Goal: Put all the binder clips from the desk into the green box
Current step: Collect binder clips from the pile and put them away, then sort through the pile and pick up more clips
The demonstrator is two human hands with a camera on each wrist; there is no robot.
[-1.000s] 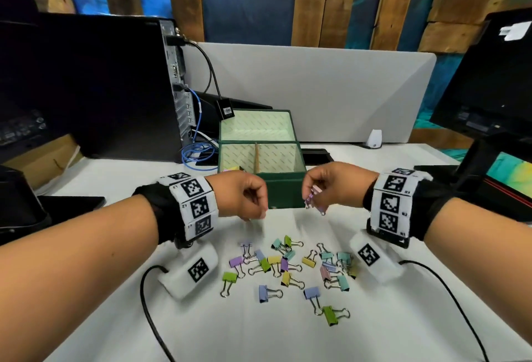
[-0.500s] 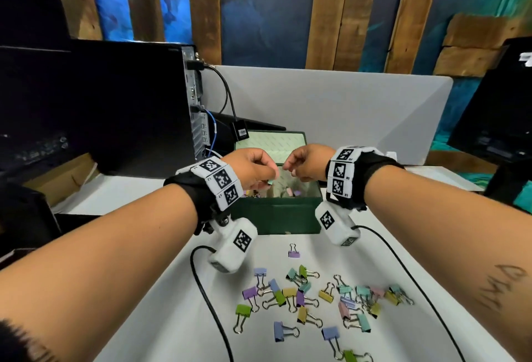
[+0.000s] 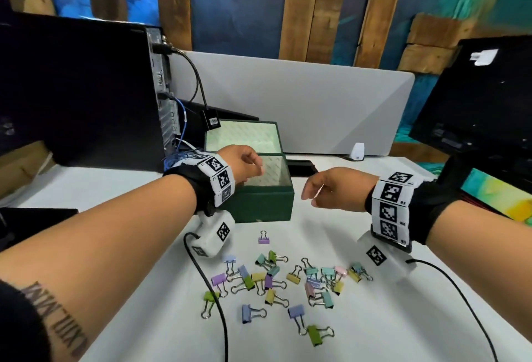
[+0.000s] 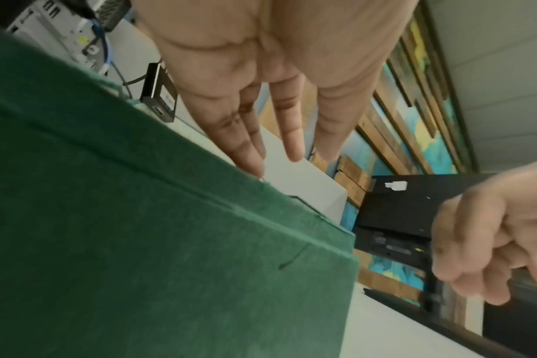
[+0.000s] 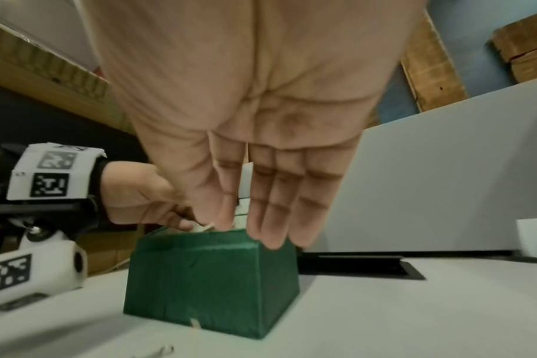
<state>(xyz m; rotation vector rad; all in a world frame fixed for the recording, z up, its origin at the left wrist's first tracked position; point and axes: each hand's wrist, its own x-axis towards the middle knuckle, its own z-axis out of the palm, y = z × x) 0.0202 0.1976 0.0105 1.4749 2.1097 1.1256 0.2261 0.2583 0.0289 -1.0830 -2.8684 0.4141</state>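
Note:
The green box point(image 3: 260, 203) stands open at the middle of the white desk point(image 3: 388, 318), its lid raised behind it. My left hand point(image 3: 247, 164) hovers over the box's left side with straight fingers point(image 4: 288, 135) and holds nothing. Just right of the box, my right hand point(image 3: 322, 189) hangs above the desk, its fingers point(image 5: 270, 213) straight and empty. Several pastel binder clips point(image 3: 273, 281) lie scattered on the desk in front of the box. A single purple clip point(image 3: 263, 238) lies closer to the box front. The right wrist view shows the box point(image 5: 212, 285) below my fingertips.
A black computer tower point(image 3: 86, 88) with cables stands at the left, a monitor point(image 3: 475, 108) at the right, and a grey divider panel point(image 3: 302, 102) behind the box. A black cable point(image 3: 214, 304) from my left wrist camera crosses the clips' left edge. A black slot point(image 3: 302, 167) lies behind the box.
Both hands were held together over the box with clips. Now both are empty with fingers straightened, and the right hand has drawn back to the right of the box.

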